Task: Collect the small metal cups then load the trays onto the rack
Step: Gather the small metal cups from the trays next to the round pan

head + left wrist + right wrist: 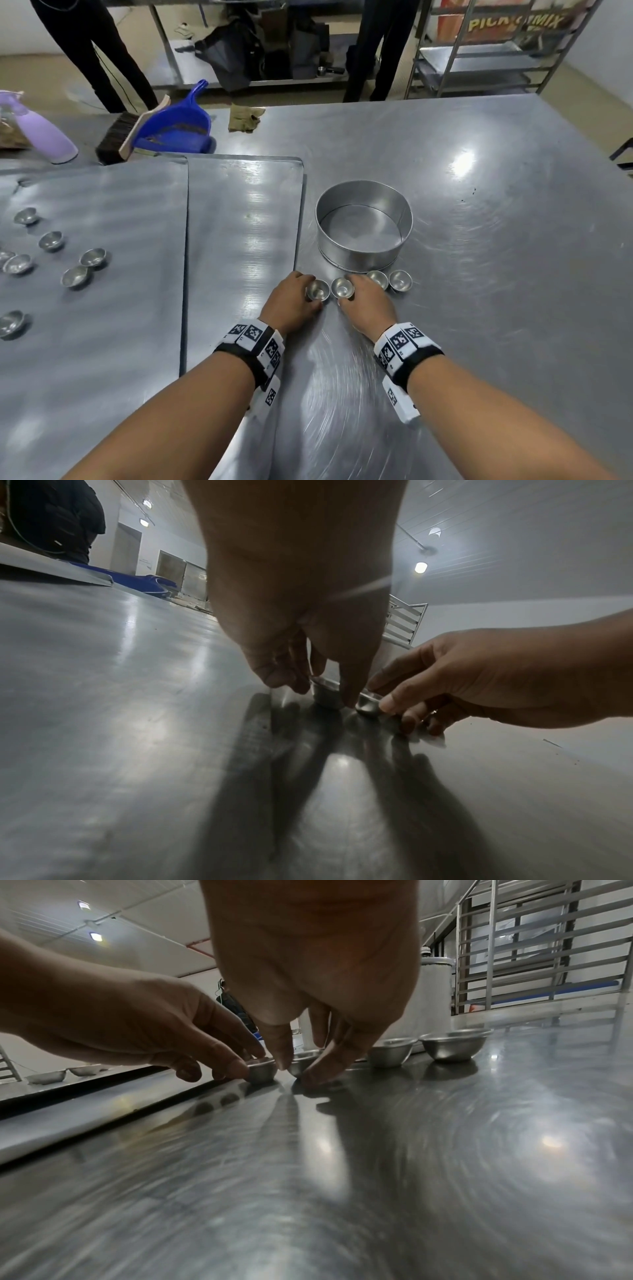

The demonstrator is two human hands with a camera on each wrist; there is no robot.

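Observation:
Four small metal cups stand in a row on the steel table in front of a round tin (364, 226). My left hand (308, 292) pinches the leftmost cup (318, 290) (327, 693) between thumb and fingers. My right hand (350, 290) pinches the cup beside it (342, 287) (301, 1064). Both held cups still touch the table. Two more cups (378, 278) (400, 280) sit free to the right. Several other cups (76, 276) lie scattered on the left tray (102, 342). A second tray (243, 222) lies bare beside it. The rack (479, 58) stands beyond the table's far right.
A blue dustpan (174, 126), a brush (116, 140), a purple bottle (44, 133) and a cloth (245, 118) lie along the table's far edge. Two people's legs (99, 58) (376, 51) stand beyond the table. The bare tray's right edge runs close to my left hand.

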